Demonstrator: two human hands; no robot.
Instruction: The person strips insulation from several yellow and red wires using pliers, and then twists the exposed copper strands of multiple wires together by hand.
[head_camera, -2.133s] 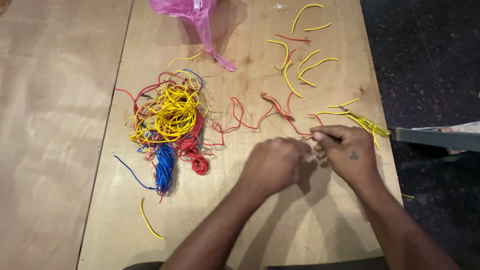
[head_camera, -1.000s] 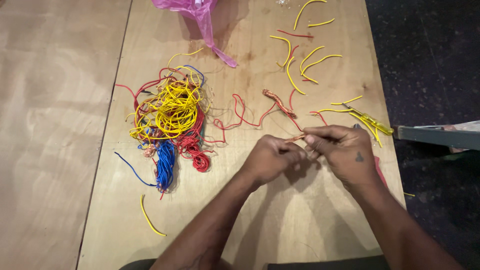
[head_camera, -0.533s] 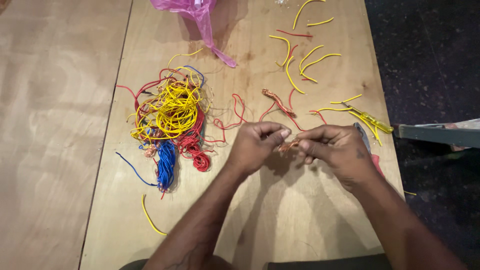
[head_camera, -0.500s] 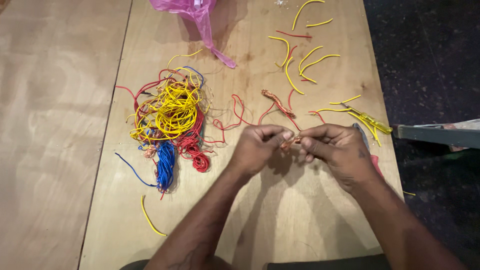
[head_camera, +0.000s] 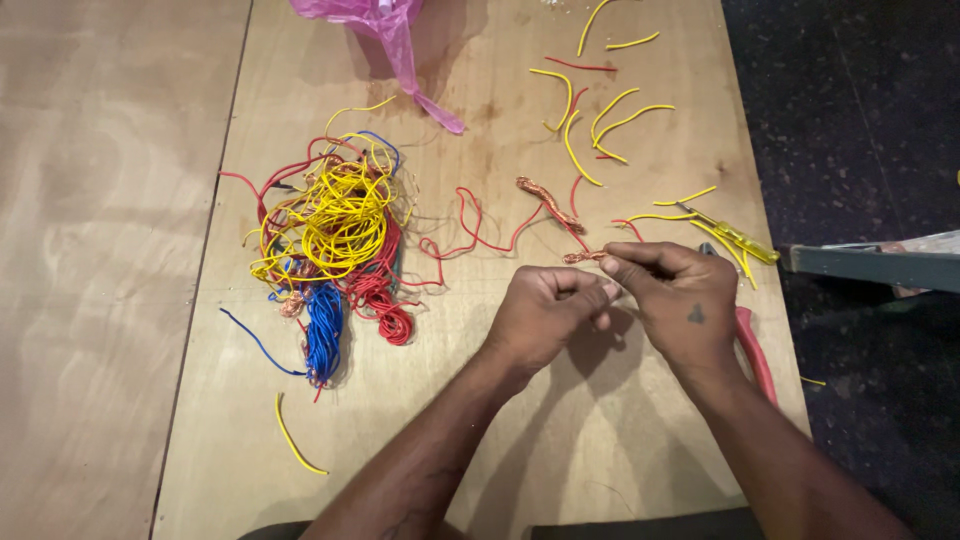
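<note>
Plywood board lying on a wooden floor, wires all over it. Both hands are meeting just right of the middle: the left hand is curling into a loose fist with fingertips pressed together on a bare copper strand, and the right hand is pinching the same strand's end. A tangle of yellow, red and blue wire is sitting well to the left, with yellow offcuts up top and a pink plastic bag at the far edge.

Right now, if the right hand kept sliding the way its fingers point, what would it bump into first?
Probably the left hand: the right hand points left, fingertips nearly touching it, a copper strand pinched between.
</note>
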